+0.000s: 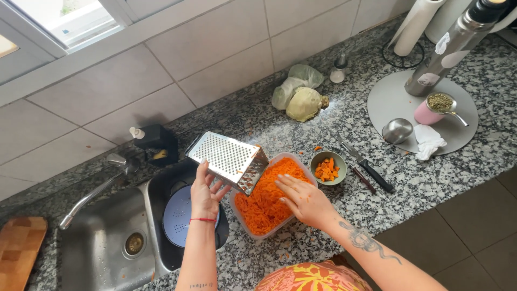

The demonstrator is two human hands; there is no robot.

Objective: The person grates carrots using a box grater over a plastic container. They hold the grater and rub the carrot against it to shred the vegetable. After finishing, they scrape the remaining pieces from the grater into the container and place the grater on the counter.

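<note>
While tilted over the container (243, 226), grater (229, 160) in left hand (204, 196), right hand (304, 200) open on carrot shreds (266, 196).

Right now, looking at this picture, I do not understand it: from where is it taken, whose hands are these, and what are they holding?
One camera, worn on a person's head, looks down at a speckled granite counter. Both bare hands are that person's. The left hand holds a metal box grater, tilted, above a clear plastic tub of grated orange carrot. The right hand rests flat on the carrot. Nearby lie a small green bowl of carrot pieces and a black-handled knife.
</note>
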